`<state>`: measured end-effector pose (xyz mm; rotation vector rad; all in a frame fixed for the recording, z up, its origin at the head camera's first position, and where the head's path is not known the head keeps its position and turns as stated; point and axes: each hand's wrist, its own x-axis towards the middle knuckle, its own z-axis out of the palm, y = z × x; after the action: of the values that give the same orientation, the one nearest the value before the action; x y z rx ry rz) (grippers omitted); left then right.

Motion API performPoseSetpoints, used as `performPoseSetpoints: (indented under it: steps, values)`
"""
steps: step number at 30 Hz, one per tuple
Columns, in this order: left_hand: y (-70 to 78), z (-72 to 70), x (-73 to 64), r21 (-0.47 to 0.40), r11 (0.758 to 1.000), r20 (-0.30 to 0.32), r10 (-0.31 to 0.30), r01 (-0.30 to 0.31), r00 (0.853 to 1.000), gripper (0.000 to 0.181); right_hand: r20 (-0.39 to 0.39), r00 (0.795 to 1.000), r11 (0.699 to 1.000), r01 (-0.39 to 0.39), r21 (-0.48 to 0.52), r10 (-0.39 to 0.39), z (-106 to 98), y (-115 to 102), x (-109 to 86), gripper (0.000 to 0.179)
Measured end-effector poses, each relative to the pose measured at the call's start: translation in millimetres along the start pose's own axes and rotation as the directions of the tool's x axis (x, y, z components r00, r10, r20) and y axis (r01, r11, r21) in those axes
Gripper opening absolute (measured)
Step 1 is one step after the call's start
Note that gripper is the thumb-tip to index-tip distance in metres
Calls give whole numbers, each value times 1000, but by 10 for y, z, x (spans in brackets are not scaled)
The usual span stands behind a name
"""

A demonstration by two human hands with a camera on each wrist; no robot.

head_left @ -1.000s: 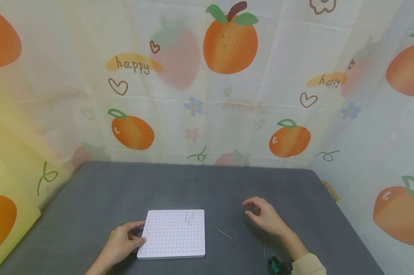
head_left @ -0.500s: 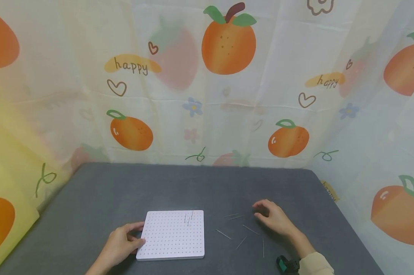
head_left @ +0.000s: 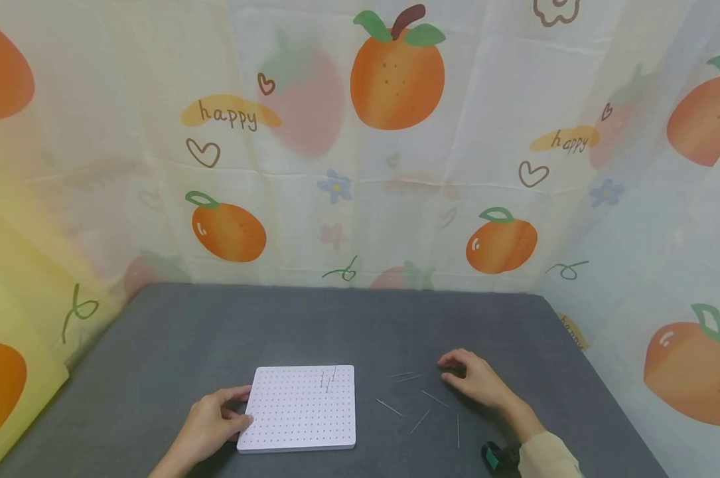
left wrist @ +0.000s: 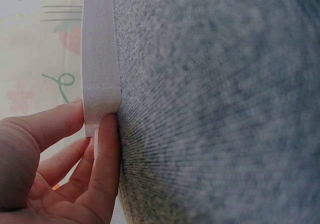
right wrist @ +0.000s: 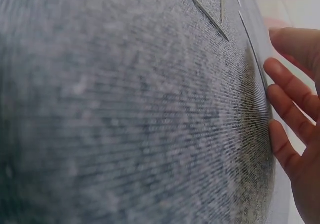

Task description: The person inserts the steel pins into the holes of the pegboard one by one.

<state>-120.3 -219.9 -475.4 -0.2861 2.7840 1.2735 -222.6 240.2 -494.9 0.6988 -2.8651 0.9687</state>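
A white pegboard (head_left: 296,417) with rows of small holes lies flat on the table, and three thin metal pins (head_left: 328,385) stand in it near its far right. At its left edge my left hand (head_left: 206,423) grips the board; in the left wrist view the thumb rests on the top face and fingertips (left wrist: 106,134) touch the side. My right hand (head_left: 478,382) is beyond the board's right side, low over the table, its fingers loosely bent with nothing visible between them. Several loose pins, one a slanting pin (head_left: 389,407), lie between board and right hand.
The dark grey tabletop (head_left: 348,325) ends at a fruit-print curtain (head_left: 395,166) at the back and sides. Another loose pin (head_left: 458,431) lies near the front, left of a black device (head_left: 499,458) on the right wrist.
My right hand has shifted to the right and slightly nearer, away from the two far loose pins, then stayed almost still. My left hand keeps its grip on the pegboard.
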Motion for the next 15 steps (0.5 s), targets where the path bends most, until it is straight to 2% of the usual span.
performPoseSetpoints:
  steps: [9, 15]
  values:
    - [8, 3, 5, 31, 999, -8, 5, -4, 1000, 52, 2, 996, 995, 92, -26, -92, 6, 24, 26, 17]
    - [7, 2, 1, 32, 1000, -5, 2, -2, 1000, 53, 21, 996, 995, 88, -35, -87, 3, 23, 24, 14]
